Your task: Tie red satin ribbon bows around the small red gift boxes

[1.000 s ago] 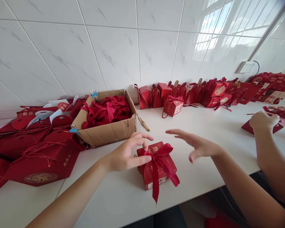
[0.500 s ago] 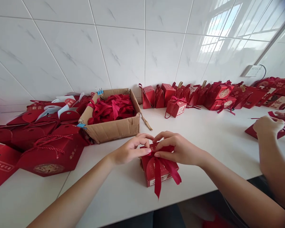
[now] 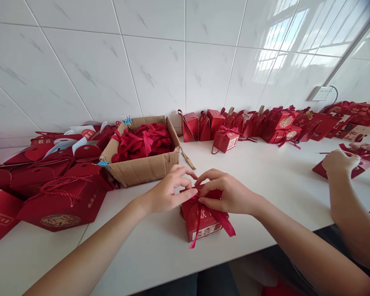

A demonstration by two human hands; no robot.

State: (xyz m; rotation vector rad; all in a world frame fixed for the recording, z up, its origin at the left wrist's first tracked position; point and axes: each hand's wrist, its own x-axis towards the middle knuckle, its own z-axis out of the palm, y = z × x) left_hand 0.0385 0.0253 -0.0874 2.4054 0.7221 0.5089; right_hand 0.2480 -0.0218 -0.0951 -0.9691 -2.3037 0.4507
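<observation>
A red gift box [image 3: 197,225] with pale lettering rests on the white table in front of me. Across its top runs a dark red ribbon [image 3: 226,226], its two tails hanging over the near side. My left hand [image 3: 171,191] is at the box's upper left, thumb and fingers closed at the ribbon's knot. From the right, my right hand [image 3: 225,191] pinches the ribbon at the same spot, thumb and forefinger pressed together. The knot itself is mostly hidden by my fingers.
A cardboard box [image 3: 144,166] of red ribbons stands behind my left hand. Folded red boxes [image 3: 64,201] are heaped at left; finished-looking boxes [image 3: 226,140] line the tiled wall. At right, another person's hands [image 3: 342,162] work on a red box [image 3: 320,169].
The left ribbon tail has twisted narrower and swung leftward, baring more lettering on the box. Both my hands stay at the knot. The whole view has shifted slightly.
</observation>
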